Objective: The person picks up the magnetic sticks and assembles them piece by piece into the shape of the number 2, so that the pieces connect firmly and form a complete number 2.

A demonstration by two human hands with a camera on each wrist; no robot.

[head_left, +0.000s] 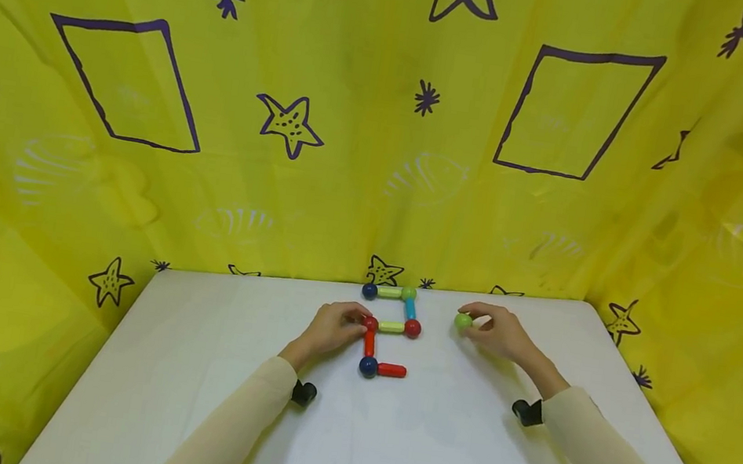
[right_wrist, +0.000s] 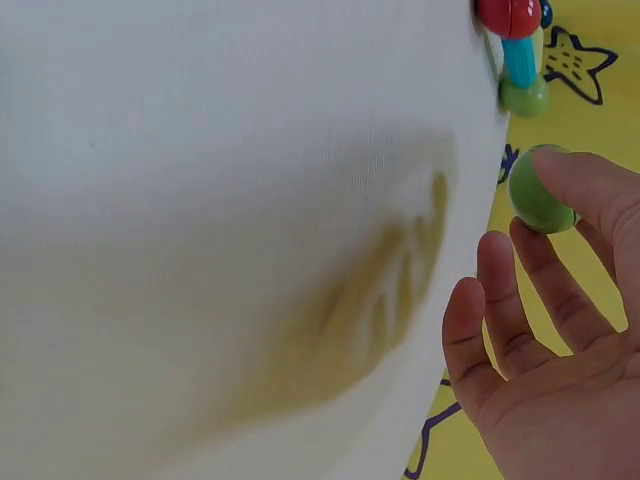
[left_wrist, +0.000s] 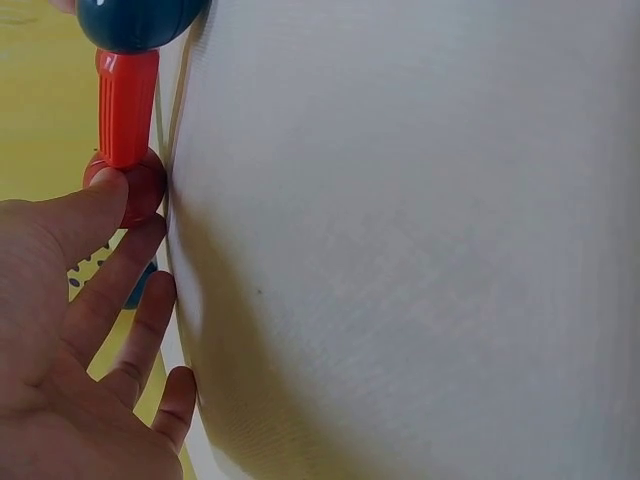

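In the head view my left hand [head_left: 332,330] pinches a red ball [left_wrist: 145,190] at the left corner of a figure built of balls and rods on the table. A red rod [head_left: 369,344] joins that ball to a dark blue ball [head_left: 368,366], from which a second red rod [head_left: 392,370] points right. Two yellow-green rods, a blue rod [head_left: 411,308], another red ball [head_left: 412,329], a green ball [head_left: 409,293] and a dark blue ball [head_left: 369,291] make up the far part. My right hand [head_left: 500,332] grips a loose green ball [right_wrist: 541,190] between thumb and fingers, right of the figure.
The figure lies near the back edge of the white-covered table [head_left: 441,448]. Behind and beside the table hangs a yellow cloth [head_left: 346,212] with purple stars and frames. Small black devices sit at both wrists, below the beige sleeves [head_left: 605,447].
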